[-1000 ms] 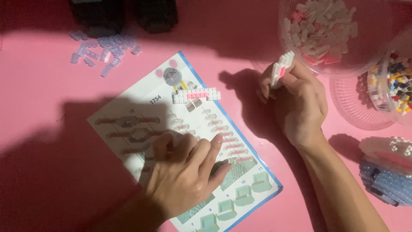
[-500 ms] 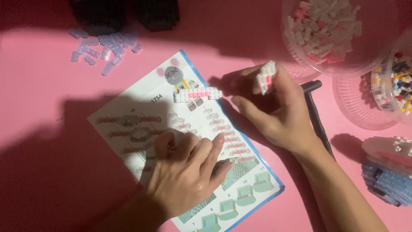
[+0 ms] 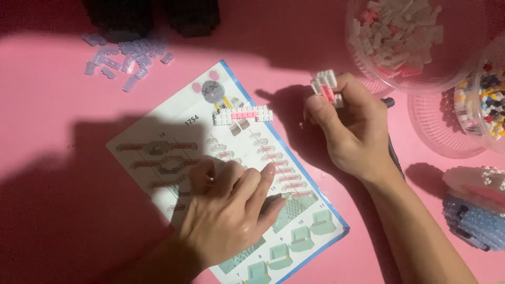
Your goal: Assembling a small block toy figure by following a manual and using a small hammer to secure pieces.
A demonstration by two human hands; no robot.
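My right hand (image 3: 352,126) is closed around a small white and pink brick assembly (image 3: 326,87), held just above the pink table. My left hand (image 3: 231,210) lies flat, fingers spread, on a printed instruction sheet (image 3: 173,137) with a blue border. A narrow strip of white and pink bricks (image 3: 243,115) rests on the upper part of that sheet, to the left of my right hand. A dark pen-like tool (image 3: 393,152) lies on the table under my right hand.
A clear tub of white and pink bricks (image 3: 405,37) stands at the top right. Another clear bowl (image 3: 484,100) with mixed coloured bricks is at the right edge. A built blue and pink model (image 3: 473,205) sits lower right. Loose translucent bricks (image 3: 126,55) and two black blocks (image 3: 152,16) lie top left.
My right hand has turned the white and pink assembly and shifted slightly left and down from near the tub. The dark tool under it has come into view. My left hand stays on the sheet.
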